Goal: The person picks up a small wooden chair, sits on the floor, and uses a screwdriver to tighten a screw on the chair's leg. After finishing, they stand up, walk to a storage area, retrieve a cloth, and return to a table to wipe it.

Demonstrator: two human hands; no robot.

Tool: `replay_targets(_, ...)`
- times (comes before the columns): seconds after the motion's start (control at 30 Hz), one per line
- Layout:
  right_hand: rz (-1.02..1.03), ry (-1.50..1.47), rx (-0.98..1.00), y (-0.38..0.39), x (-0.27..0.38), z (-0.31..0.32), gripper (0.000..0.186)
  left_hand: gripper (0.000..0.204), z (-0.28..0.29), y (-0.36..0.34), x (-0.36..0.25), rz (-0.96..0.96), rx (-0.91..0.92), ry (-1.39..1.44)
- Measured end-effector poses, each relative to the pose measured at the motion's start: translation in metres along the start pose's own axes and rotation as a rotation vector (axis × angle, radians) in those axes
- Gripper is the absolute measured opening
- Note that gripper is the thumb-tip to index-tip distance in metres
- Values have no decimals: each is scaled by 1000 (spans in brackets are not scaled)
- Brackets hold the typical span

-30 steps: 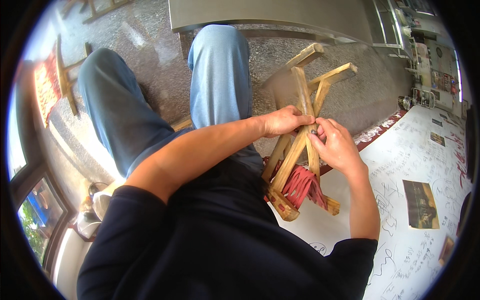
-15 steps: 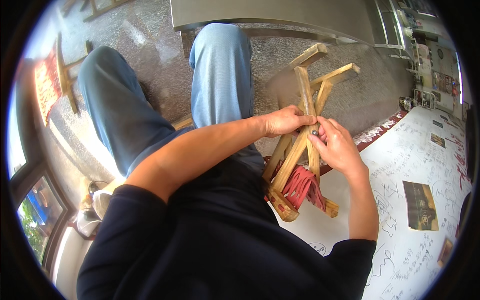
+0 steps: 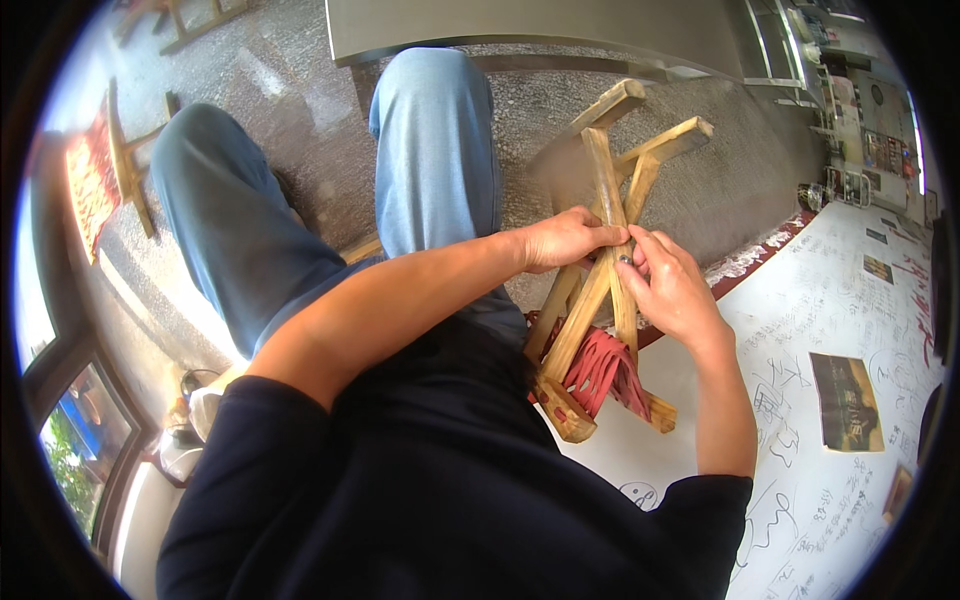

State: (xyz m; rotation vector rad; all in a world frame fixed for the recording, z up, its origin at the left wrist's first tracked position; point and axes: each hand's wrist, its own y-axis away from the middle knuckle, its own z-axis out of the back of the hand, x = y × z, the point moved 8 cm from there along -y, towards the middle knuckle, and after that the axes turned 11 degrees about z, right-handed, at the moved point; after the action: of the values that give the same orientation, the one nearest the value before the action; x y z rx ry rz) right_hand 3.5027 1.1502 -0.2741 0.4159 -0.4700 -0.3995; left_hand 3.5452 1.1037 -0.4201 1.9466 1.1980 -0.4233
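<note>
A folding wooden stool [image 3: 585, 305] lies on its side at my right, its legs crossed and a bundle of red strapping [image 3: 600, 370] at its lower end. My left hand [image 3: 570, 238] is closed on the wooden frame, thumb reaching over the bar where the legs cross. My right hand [image 3: 662, 285] has thumb and fingers bent round a small metal bolt [image 3: 625, 259] at that crossing; part of what the fingertips touch is hidden.
My jeans-covered knees are below me. A steel table [image 3: 530, 30] stands beyond them. Another wooden stool with red webbing [image 3: 92, 190] lies at the left, near a window. A white wall [image 3: 780, 310] with handwriting and pictures runs along the right.
The view has shifted slightly, so the stool and my hands appear a little higher. Both hands stay at the crossing, with very little change in grip.
</note>
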Motion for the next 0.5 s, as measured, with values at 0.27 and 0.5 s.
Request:
replay_targets(0.27,46,25,-94,3,2,5,39,50,-7,1,-5,13,83,47)
replay_targets(0.5,99,205,-129,5,5,3,23,50,-4,-6,2,25,63,17)
